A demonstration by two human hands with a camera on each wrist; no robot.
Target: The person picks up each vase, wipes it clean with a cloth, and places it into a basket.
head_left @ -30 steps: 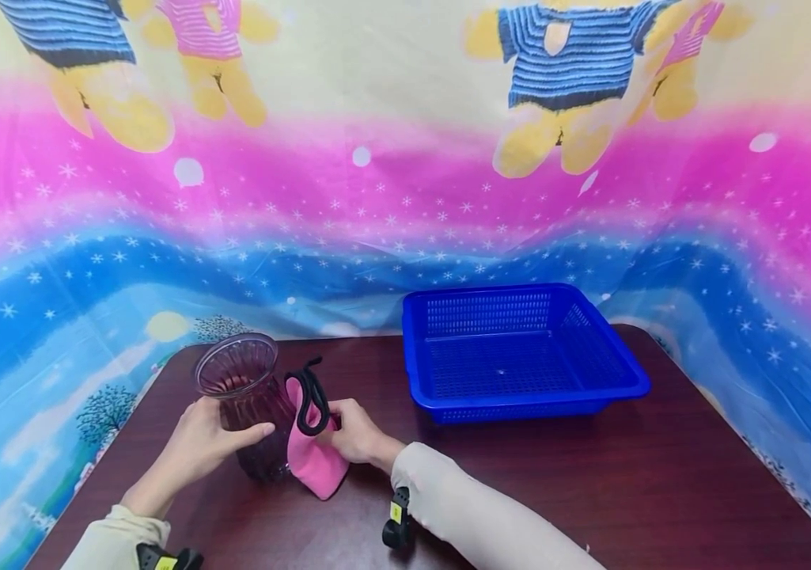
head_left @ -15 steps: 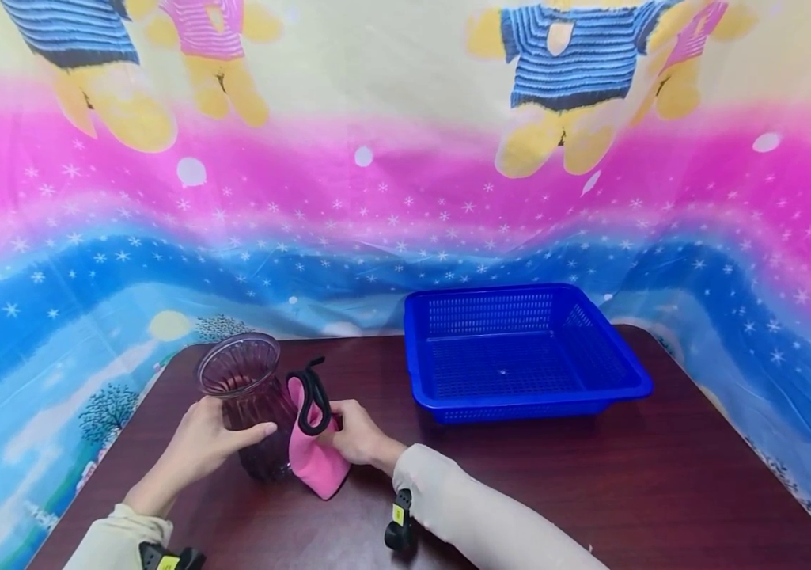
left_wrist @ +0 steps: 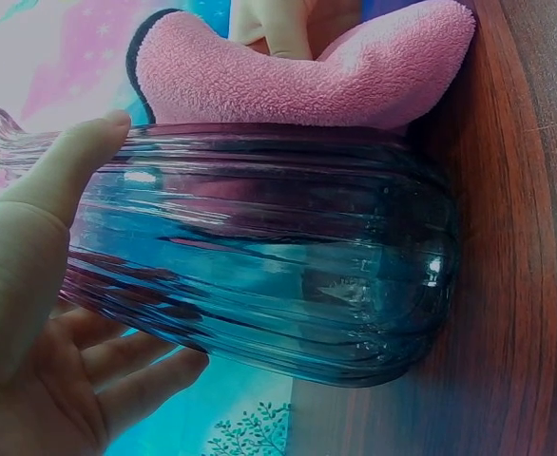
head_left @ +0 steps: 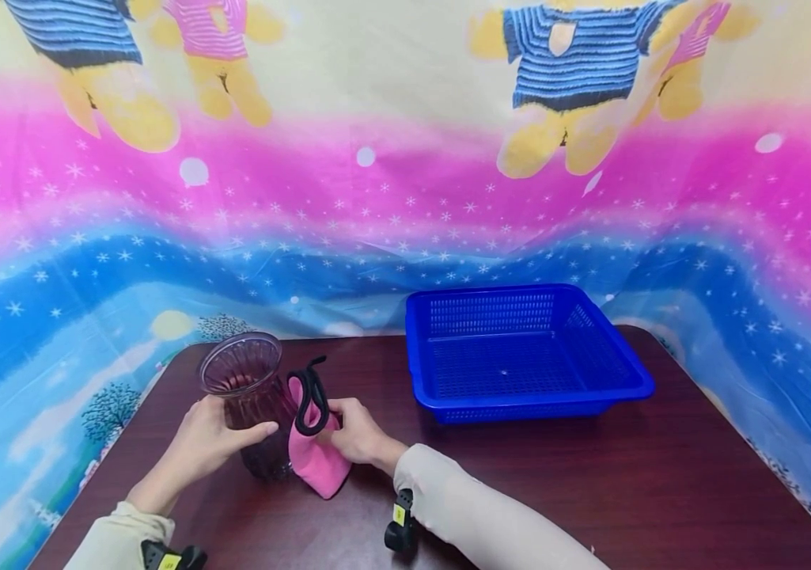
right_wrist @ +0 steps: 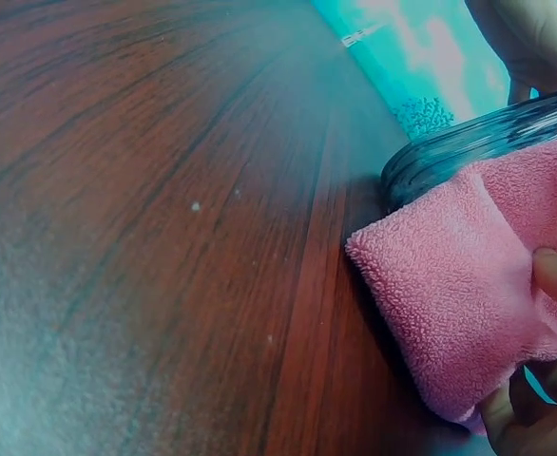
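Head view: right hand (head_left: 358,435) pinching a pink cloth (head_left: 320,467) between thumb and fingers — cloth touching the right side of a glass vase (head_left: 252,404). Left hand (head_left: 198,439) curled round the vase's body below the rim (thumb toward the cloth), base at the table (head_left: 697,475). Looks like wiping the outside; next stroke would call for a steady left hold. Beyond — blue basket (head_left: 533,404), then patterned backdrop (head_left: 391,174).

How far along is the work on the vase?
Done: left hand grips the purple ribbed glass vase. In hand: right hand holds the pink fleecy cloth against its side. Remaining, probably: finishing with the cloth and letting go; neither item is in the blue rectangular plastic basket.
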